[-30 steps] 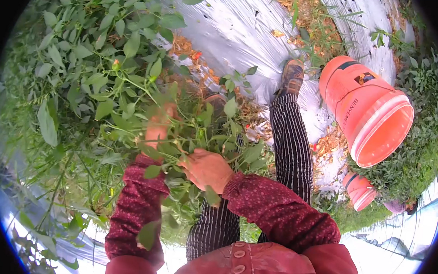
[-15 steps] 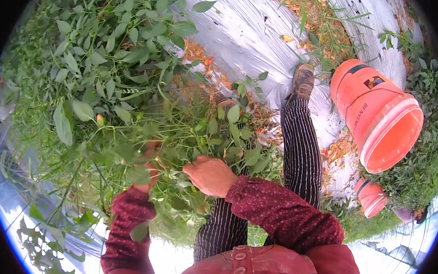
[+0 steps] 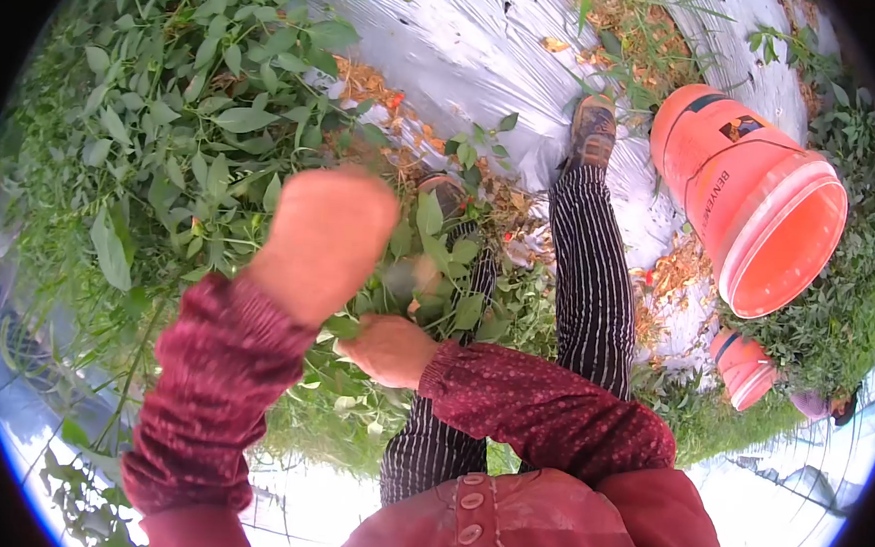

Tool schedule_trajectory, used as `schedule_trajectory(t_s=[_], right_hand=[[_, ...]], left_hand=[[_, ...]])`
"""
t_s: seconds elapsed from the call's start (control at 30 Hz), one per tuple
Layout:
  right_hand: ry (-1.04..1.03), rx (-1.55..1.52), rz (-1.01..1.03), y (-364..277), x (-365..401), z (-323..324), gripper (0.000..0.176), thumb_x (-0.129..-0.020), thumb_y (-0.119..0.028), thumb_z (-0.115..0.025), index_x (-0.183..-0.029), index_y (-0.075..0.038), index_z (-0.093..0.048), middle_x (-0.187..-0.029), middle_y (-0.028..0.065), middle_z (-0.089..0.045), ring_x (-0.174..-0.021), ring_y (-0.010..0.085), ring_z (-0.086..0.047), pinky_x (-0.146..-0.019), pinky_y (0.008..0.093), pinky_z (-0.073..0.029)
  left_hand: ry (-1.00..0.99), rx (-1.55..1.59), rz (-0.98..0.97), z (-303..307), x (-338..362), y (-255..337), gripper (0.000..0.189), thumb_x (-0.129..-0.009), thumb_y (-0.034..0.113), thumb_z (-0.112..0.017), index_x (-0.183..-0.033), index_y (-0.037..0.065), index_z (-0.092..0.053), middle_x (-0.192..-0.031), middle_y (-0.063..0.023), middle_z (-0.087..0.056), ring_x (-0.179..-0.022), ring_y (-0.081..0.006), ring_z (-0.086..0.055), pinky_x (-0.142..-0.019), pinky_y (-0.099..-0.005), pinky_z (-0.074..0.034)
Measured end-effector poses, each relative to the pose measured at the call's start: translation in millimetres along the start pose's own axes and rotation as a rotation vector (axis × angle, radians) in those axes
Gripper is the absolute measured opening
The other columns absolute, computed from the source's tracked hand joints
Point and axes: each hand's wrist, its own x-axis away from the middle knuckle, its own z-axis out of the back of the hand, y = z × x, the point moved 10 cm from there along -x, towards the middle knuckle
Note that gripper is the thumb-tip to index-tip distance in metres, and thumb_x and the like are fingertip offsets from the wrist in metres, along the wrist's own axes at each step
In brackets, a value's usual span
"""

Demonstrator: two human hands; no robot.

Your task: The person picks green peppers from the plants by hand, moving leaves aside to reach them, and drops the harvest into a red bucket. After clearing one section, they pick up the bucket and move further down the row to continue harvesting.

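Gripping the pepper plant (image 3: 470,311) right by the knees, the right hand (image 3: 383,348) is looking clamped on its stems, the left hand (image 3: 310,236) is hovering too blurred to call open or closed, and a hard yank is risking snapped branches.

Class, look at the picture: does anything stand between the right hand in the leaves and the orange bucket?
Yes. The person's own striped trouser leg stands between the right hand, down among the plant leaves, and the orange bucket tipped on its side.

The bushy green plant (image 3: 216,120), slender-stemmed with pointed leaves, spreads beside silver sheeting (image 3: 471,55).
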Motion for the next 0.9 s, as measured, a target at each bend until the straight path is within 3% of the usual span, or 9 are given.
schedule_trajectory(t_s=[0.1, 0.13, 0.2, 0.4, 0.47, 0.53, 0.67, 0.8, 0.9], right_hand=[[-0.017, -0.076, -0.081, 5.1, 0.8, -4.4, 0.011, -0.079, -0.011, -0.052, -0.082, -0.003, -0.057, -0.068, 0.0088, -0.058, -0.073, 0.0256, -0.057, -0.067, 0.0391, -0.048], [0.002, -0.19, -0.138, 11.4, 1.7, 1.9, 0.009, -0.078, -0.011, -0.052, -0.079, -0.003, -0.057, -0.067, 0.0083, -0.058, -0.072, 0.0258, -0.057, -0.067, 0.0389, -0.048], [0.067, -0.003, -0.019, 5.7, -4.0, -5.8, 0.008, -0.077, -0.011, -0.053, -0.077, -0.004, -0.056, -0.066, 0.0081, -0.058, -0.072, 0.0263, -0.057, -0.067, 0.0387, -0.048], [0.135, 0.07, 0.1, -9.1, -4.4, 1.9, 0.01, -0.069, -0.013, -0.057, -0.068, -0.005, -0.062, -0.072, 0.0086, -0.061, -0.075, 0.0257, -0.059, -0.072, 0.0373, -0.05], [0.129, 0.046, 0.103, -13.4, -3.1, 9.3, 0.013, -0.069, -0.014, -0.058, -0.075, -0.005, -0.065, -0.076, 0.0087, -0.063, -0.078, 0.0253, -0.06, -0.074, 0.0367, -0.05], [-0.023, 0.035, -0.002, -7.6, -1.6, 0.4, 0.012, -0.072, -0.013, -0.057, -0.075, -0.004, -0.065, -0.076, 0.0086, -0.063, -0.08, 0.0249, -0.06, -0.074, 0.0366, -0.05], [0.014, 0.101, 0.084, -14.6, -2.4, -4.9, 0.012, -0.075, -0.012, -0.055, -0.074, -0.005, -0.065, -0.076, 0.0082, -0.063, -0.081, 0.0245, -0.06, -0.074, 0.0365, -0.051], [0.066, 0.074, 0.008, -7.2, -2.7, -6.5, 0.014, -0.078, -0.013, -0.055, -0.071, -0.005, -0.064, -0.074, 0.0076, -0.063, -0.079, 0.0238, -0.06, -0.073, 0.0363, -0.051], [0.088, 0.062, 0.055, -6.0, -1.2, -15.2, 0.014, -0.078, -0.015, -0.055, -0.073, -0.005, -0.064, -0.074, 0.0082, -0.062, -0.079, 0.0242, -0.059, -0.073, 0.0366, -0.051]], left_hand=[[-0.409, -0.04, -0.175, -56.8, -17.3, 18.0, 0.018, -0.077, 0.022, -0.063, -0.082, 0.005, -0.063, -0.074, -0.0124, -0.062, -0.062, -0.0302, -0.061, -0.058, -0.0383, -0.049], [-0.411, -0.041, -0.174, -63.4, -19.7, 13.8, 0.018, -0.077, 0.022, -0.063, -0.082, 0.005, -0.063, -0.074, -0.0124, -0.062, -0.062, -0.0302, -0.061, -0.058, -0.0383, -0.049], [-0.611, 0.293, -0.281, -94.9, -6.1, 21.5, 0.025, -0.078, 0.026, -0.063, -0.086, 0.003, -0.062, -0.076, -0.0157, -0.062, -0.069, -0.0342, -0.061, -0.064, -0.0421, -0.049], [-0.477, 0.446, -0.181, -141.3, 22.0, 14.4, 0.028, -0.074, 0.018, -0.066, -0.093, 0.0, -0.057, -0.084, -0.0192, -0.062, -0.083, -0.0358, -0.061, -0.074, -0.045, -0.047], [-0.366, 0.575, 0.018, -142.1, 22.6, -6.6, 0.028, -0.073, 0.016, -0.065, -0.095, -0.001, -0.056, -0.085, -0.0193, -0.061, -0.083, -0.0359, -0.061, -0.075, -0.0448, -0.047], [-0.41, 0.579, 0.022, -150.9, 26.6, -5.6, 0.029, -0.073, 0.016, -0.064, -0.096, -0.001, -0.055, -0.087, -0.0198, -0.061, -0.084, -0.0359, -0.061, -0.075, -0.0448, -0.047], [-0.598, 0.492, 0.038, -170.2, 30.2, 1.7, 0.032, -0.074, 0.017, -0.063, -0.1, 0.0, -0.054, -0.093, -0.0209, -0.061, -0.087, -0.0353, -0.06, -0.076, -0.0441, -0.047], [-0.581, 0.589, 0.0, -166.5, 28.0, 0.8, 0.033, -0.074, 0.017, -0.064, -0.101, 0.001, -0.053, -0.097, -0.0198, -0.061, -0.091, -0.0344, -0.059, -0.078, -0.042, -0.047], [-0.374, 0.765, 0.062, -156.2, 29.7, -9.8, 0.031, -0.074, 0.015, -0.061, -0.102, 0.003, -0.054, -0.089, -0.0173, -0.062, -0.086, -0.034, -0.061, -0.075, -0.043, -0.047]])
